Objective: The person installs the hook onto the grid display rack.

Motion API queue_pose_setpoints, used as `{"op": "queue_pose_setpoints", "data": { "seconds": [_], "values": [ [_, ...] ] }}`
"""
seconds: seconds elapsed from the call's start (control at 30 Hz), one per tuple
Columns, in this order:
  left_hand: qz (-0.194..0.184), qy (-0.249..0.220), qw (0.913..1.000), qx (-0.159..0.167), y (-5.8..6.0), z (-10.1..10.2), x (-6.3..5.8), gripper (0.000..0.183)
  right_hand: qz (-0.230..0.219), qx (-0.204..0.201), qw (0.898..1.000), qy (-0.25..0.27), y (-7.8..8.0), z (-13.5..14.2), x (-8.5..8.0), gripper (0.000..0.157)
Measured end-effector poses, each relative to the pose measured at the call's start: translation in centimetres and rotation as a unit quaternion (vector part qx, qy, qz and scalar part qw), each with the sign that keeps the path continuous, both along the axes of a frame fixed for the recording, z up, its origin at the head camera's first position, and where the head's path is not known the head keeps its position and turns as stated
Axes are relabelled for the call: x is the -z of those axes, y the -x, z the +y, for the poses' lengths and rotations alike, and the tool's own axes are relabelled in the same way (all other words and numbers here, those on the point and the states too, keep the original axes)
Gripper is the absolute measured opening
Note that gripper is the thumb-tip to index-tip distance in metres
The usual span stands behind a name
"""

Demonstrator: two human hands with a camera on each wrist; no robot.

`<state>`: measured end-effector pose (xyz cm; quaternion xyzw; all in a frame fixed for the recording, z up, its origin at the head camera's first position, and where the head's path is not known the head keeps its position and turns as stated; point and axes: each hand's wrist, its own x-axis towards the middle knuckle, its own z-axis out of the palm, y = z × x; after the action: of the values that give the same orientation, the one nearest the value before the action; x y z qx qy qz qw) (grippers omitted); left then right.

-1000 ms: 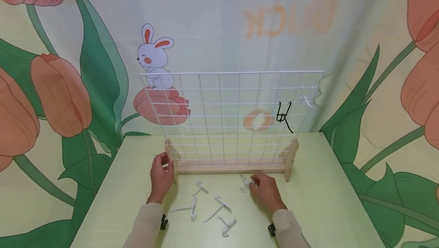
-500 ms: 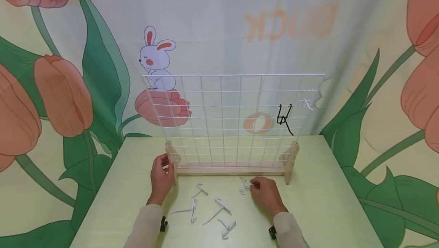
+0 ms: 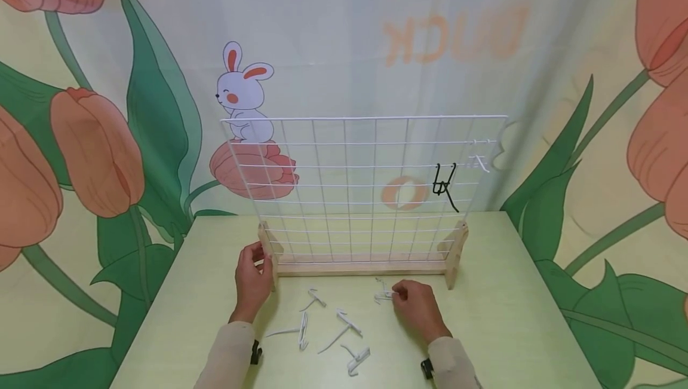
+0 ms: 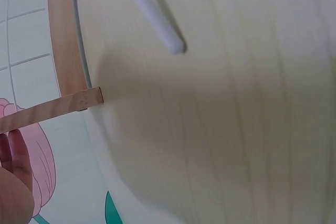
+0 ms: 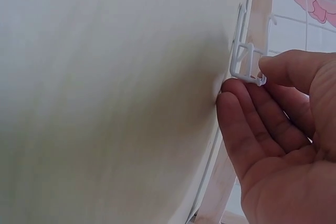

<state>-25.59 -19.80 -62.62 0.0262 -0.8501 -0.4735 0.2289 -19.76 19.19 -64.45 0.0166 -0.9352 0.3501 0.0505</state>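
Observation:
In the head view my right hand is low over the table, pinching a white wire hook between thumb and fingertips. The right wrist view shows this hook close up, its bent wire frame standing out from the fingertips. My left hand is at the left end of the wooden stand, fingertips resting against its upright. In the left wrist view, fingers touch the wooden piece. Between the hands lie several loose white hooks.
A white wire grid panel stands upright in the wooden base. A black hook hangs on its right side, with a white hook beyond it near the right edge. Behind the table hangs a printed curtain.
The pinched white hook turns slightly in my right hand, which otherwise stays in place. My left hand stays at the stand. The head view shifts a little.

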Motion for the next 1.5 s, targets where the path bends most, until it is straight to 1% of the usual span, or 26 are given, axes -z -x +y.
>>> {"op": "queue_pose_setpoints", "data": {
  "seconds": [0.2,0.4,0.57,0.7,1.0,1.2,1.33,1.43,1.5],
  "values": [
    [0.002,-0.001,1.0000,0.002,0.0,-0.1,0.1,0.033,-0.016,0.001,1.000,0.002,-0.3,-0.3,0.1,0.006],
    [0.001,0.000,1.0000,0.003,-0.1,0.0,-0.2,0.033,-0.016,-0.004,1.000,0.002,-0.8,-0.7,0.1,0.003],
    [-0.008,0.000,1.0000,0.001,-0.1,0.1,-0.3,0.034,-0.020,-0.005,1.000,0.011,-1.2,-1.0,0.0,0.004],
    [-0.013,0.000,0.9999,0.001,-0.2,0.1,-0.4,0.034,-0.015,-0.006,1.000,0.017,-1.4,-1.2,-0.1,0.003],
    [-0.011,0.002,0.9999,0.002,-0.2,0.1,-0.3,0.033,-0.010,-0.013,1.000,0.011,-1.9,-1.6,-0.1,0.006],
    [-0.009,-0.001,1.0000,0.001,-0.1,0.1,-0.2,0.033,-0.004,-0.015,1.000,0.003,-2.0,-1.6,-0.3,0.007],
    [-0.005,-0.004,1.0000,0.005,-0.1,0.1,-0.3,0.033,0.004,-0.008,1.000,0.009,-2.1,-1.4,-0.6,0.007],
    [-0.008,-0.002,1.0000,0.004,-0.1,0.1,-0.3,0.033,0.007,0.000,1.000,0.012,-1.8,-1.1,-0.9,0.006],
    [-0.011,-0.001,0.9999,0.002,-0.1,0.1,-0.4,0.034,0.001,0.006,1.000,0.010,-1.5,-0.9,-1.0,0.003]
  ]
}}
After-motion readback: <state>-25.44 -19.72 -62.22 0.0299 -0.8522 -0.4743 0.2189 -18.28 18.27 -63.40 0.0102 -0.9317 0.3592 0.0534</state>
